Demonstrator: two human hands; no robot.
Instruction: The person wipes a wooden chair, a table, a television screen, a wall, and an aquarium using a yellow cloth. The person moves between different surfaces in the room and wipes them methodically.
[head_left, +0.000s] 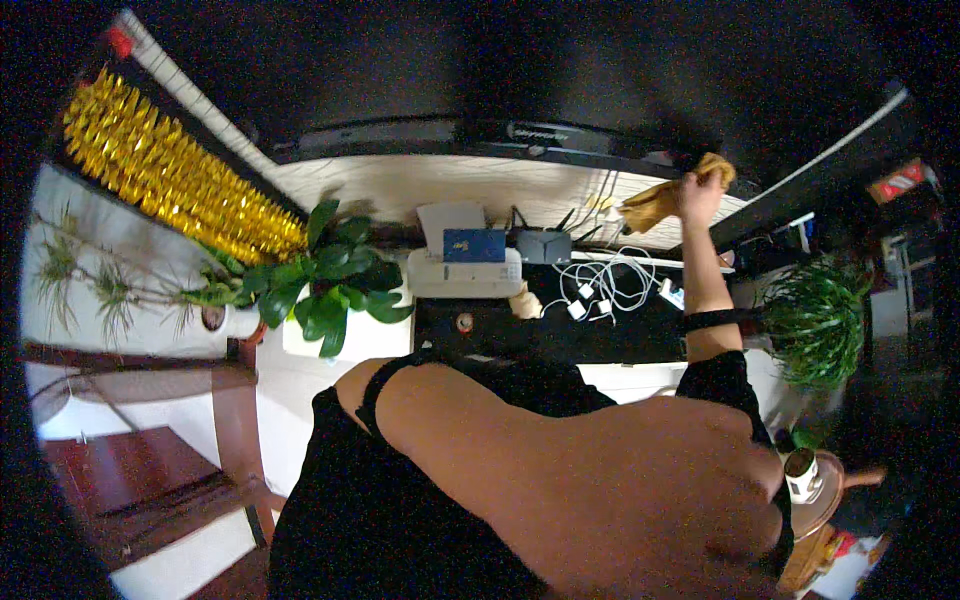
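Observation:
My right hand (701, 196) is closed around a yellow-brown cloth (651, 208) at the lower right edge of a large dark flat screen (420, 67). Part of the cloth bunches above my fingers; the rest hangs to their left. My left forearm crosses the lower picture, very large and close. My left hand (724, 472) seems to be at its right end, blurred and dim, so its fingers and any hold cannot be made out. Below the screen stand a white printer (465, 279) with a dark blue booklet (474, 245) on it, and a black router (544, 246).
White cables (611, 281) and plug adapters lie on a black surface (510, 330), beside a white power strip (672, 294). Potted plants stand left (330, 277) and right (814, 322). Gold tinsel (180, 176) hangs at left. A patterned cup (801, 476) stands on a round stand (829, 495).

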